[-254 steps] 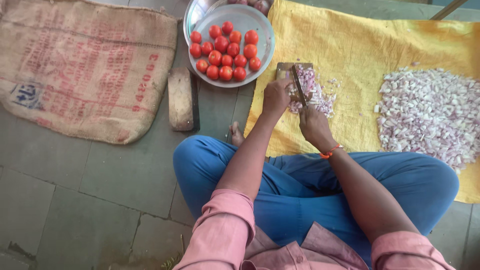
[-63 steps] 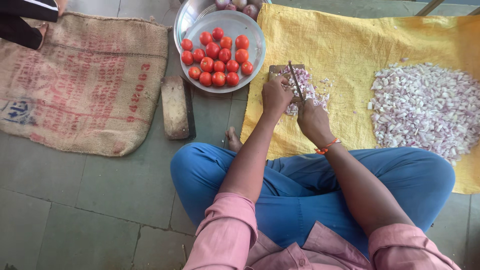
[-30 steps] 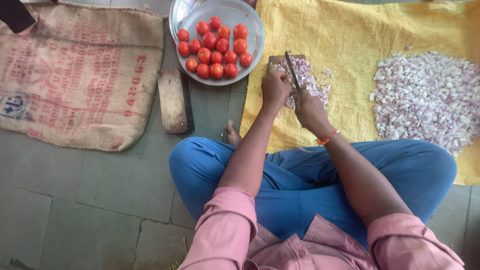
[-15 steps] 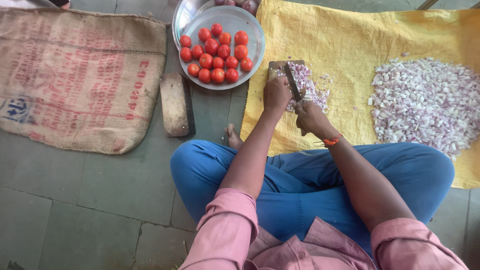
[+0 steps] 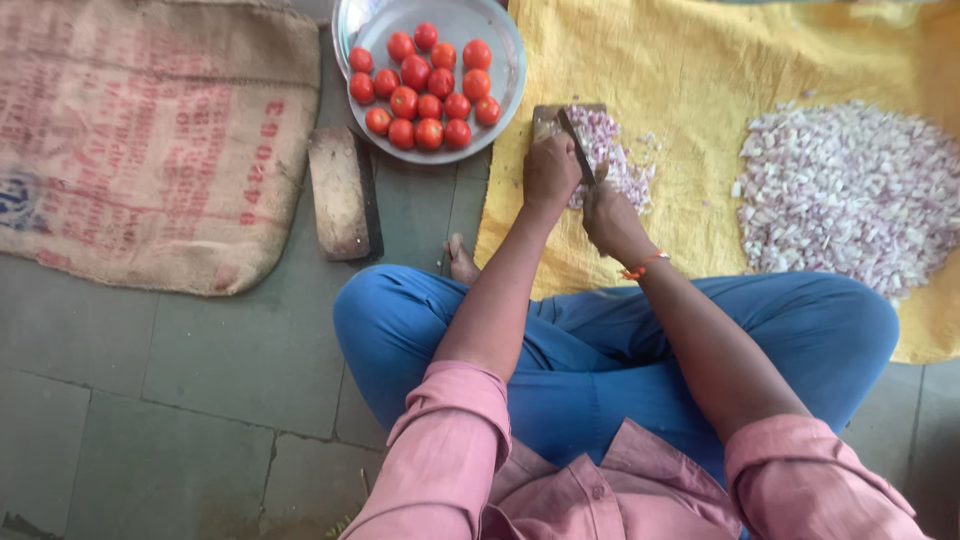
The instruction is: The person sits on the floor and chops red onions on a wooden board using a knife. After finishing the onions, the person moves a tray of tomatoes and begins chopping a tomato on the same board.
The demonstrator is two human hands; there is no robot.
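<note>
I sit cross-legged on the floor at a small wooden chopping board (image 5: pixel 545 115) lying on a yellow cloth (image 5: pixel 700 60). My right hand (image 5: pixel 612 215) grips the handle of a knife (image 5: pixel 577 146) whose blade lies across the board. My left hand (image 5: pixel 552 170) rests closed on the board's near side, next to the blade. A small heap of chopped onion (image 5: pixel 612 160) covers the board's right part and spills onto the cloth.
A big pile of chopped onion (image 5: pixel 850 195) lies on the cloth at right. A steel bowl (image 5: pixel 505 95) of red tomatoes (image 5: pixel 425 85) stands left of the board. A wooden block (image 5: pixel 340 195) and a burlap sack (image 5: pixel 140 140) lie on the stone floor.
The knife has kept shifting over the chopped onion on the board, with both hands staying in place. The view has shifted slightly.
</note>
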